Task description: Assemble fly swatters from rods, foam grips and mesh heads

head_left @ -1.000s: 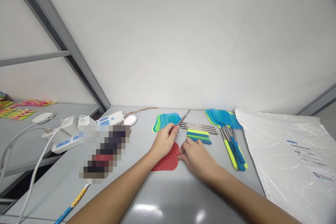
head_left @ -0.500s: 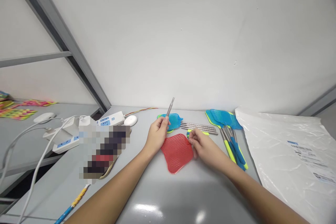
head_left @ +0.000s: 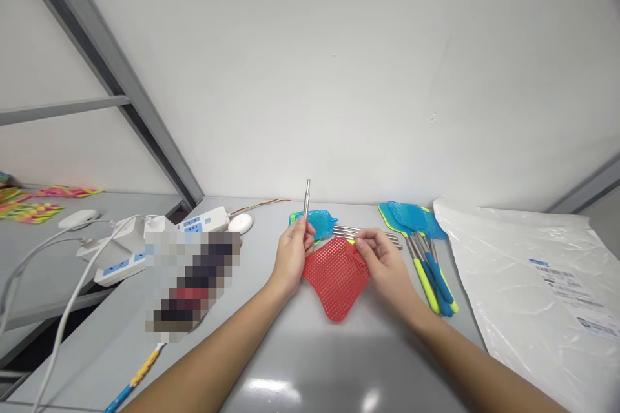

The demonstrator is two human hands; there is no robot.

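Right fingers [head_left: 364, 248] pinching the red perforated swatter head [head_left: 336, 277] at its far-right corner, it spreads left and near; left fingers [head_left: 301, 230] clasp a slim silver metal rod [head_left: 307, 197]!

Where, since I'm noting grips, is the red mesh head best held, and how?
Probably by the upper right edge of the red mesh head, from the right, as the right hand pinches it: the broad sheet looks thin enough to clamp there, while the left hand, with its silver rod, crowds the other side.
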